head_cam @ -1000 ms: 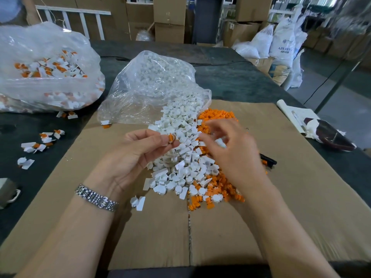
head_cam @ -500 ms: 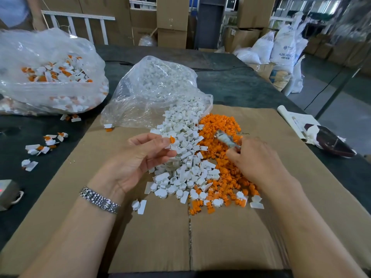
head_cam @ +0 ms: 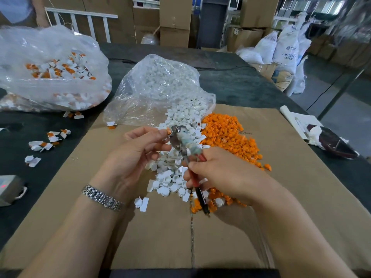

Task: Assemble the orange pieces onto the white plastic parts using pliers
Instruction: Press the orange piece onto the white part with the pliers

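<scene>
Pinching an orange piece, the left hand met the pliers gripped by the right hand; a bag of finished parts lay on the counter, but large loose piles remained.

Two bare arms reach in from the bottom, with no sleeves on them. The left hand has a shiny silver watch band around its wrist, made of many small metal links. The right hand has nothing on its wrist. No gloves cover the hands.
</scene>
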